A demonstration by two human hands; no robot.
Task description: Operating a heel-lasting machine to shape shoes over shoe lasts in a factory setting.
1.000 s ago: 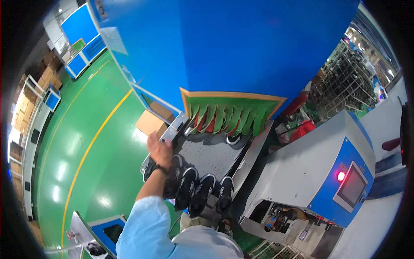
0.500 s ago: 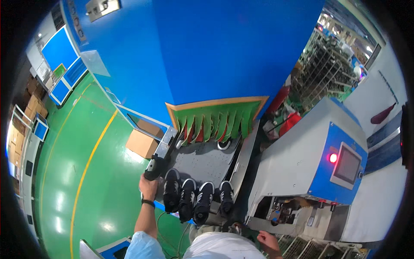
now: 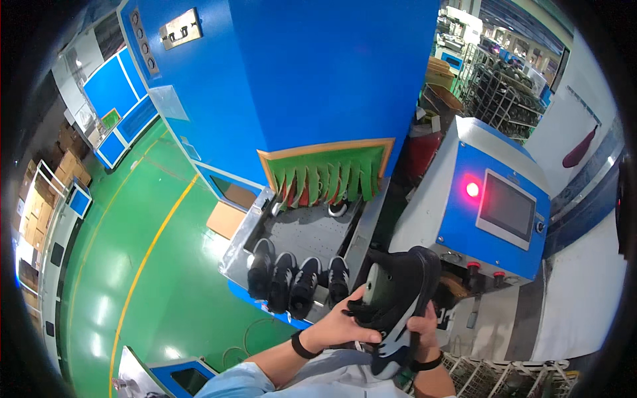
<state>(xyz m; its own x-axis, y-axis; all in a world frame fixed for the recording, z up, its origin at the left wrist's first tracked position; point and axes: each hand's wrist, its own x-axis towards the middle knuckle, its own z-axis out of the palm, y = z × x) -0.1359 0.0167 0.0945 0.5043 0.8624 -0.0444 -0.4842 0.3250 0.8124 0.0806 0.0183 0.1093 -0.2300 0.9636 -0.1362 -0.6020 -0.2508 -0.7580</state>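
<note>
In front of my body I hold a black shoe (image 3: 415,278) with a white-grey side pattern, tilted with its pale inner lining turned left. My left hand (image 3: 340,326) is closed on the shoe's left side, near its opening, the thumb along the upper. My right hand (image 3: 426,330) grips it from the right, its fingers partly hidden behind the shoe. Beyond my left hand, several similar black shoes (image 3: 305,285) stand in a row across the near end of a grey conveyor (image 3: 312,229). One more shoe (image 3: 337,208) sits partly under the green strip curtain (image 3: 325,178).
A tall blue machine (image 3: 318,79) rises behind the curtain. On the right stands a grey and blue machine with a screen (image 3: 507,205) and a lit red lamp (image 3: 472,190). A cardboard box (image 3: 227,219) is left of the conveyor; a wire rack (image 3: 478,368) is low at right.
My left hand has come from the conveyor's left edge, where it held a dark object, to my front. Both hands now hold the shoe. The view has shifted; the row of shoes stays put.
</note>
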